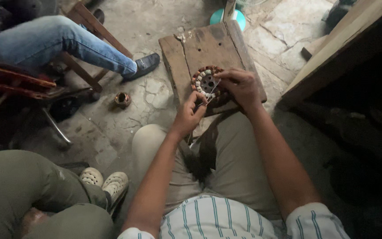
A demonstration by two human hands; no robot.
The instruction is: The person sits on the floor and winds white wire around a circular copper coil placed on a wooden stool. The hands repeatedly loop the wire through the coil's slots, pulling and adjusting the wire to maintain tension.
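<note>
A round motor stator [205, 81] with copper-brown windings and white slot pieces lies on a worn wooden block [191, 48] in front of my knees. My right hand [240, 85] rests on the stator's right side and grips it. My left hand [190, 114] is just below the stator, its fingers pinched on a thin wire or strip [210, 92] that runs up to the windings.
A person in jeans and a dark shoe [144, 66] sits at the upper left on a wooden stool. Another person in olive trousers and pale clogs [111, 183] sits at the lower left. A small round pot [122, 99] stands on the cracked floor. A wooden beam [332, 53] rises at right.
</note>
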